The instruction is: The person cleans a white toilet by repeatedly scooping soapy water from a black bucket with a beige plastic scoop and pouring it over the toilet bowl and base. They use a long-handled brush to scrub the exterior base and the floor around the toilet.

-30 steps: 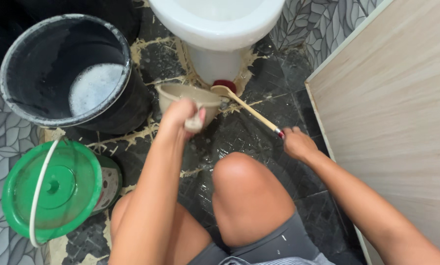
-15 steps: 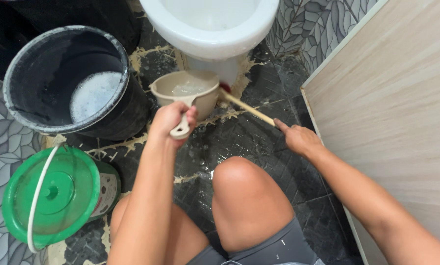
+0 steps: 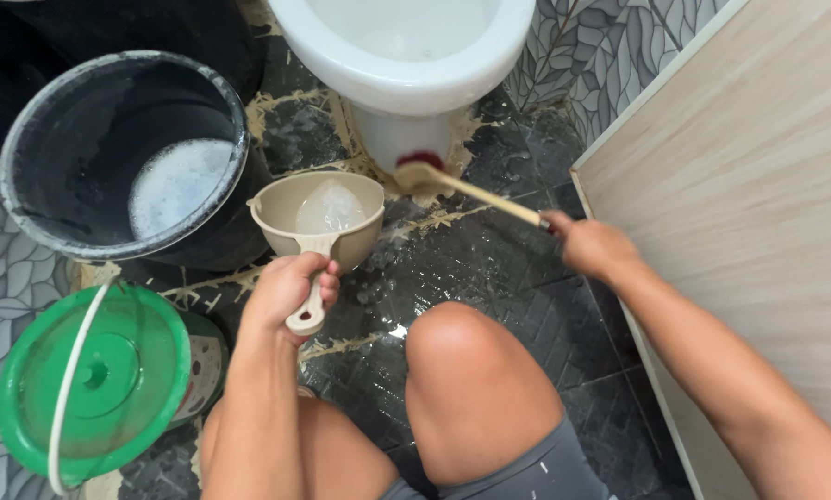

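Left hand (image 3: pixel 286 289) clamped on dipper (image 3: pixel 318 220) handle, held level over the floor (image 3: pixel 489 268), some foamy water inside. Right hand (image 3: pixel 596 248) closed round brush (image 3: pixel 471 192); its head sits at the toilet (image 3: pixel 401 56) base. Floor wet; pale residue in the joints remains, so scrubbing looks partway. Black bucket (image 3: pixel 26 199): suds at bottom. Green bucket (image 3: pixel 91 380): lidded.

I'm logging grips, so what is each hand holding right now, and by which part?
Left hand grips the beige scoop by its handle; right hand holds the long brush at its handle's near end.
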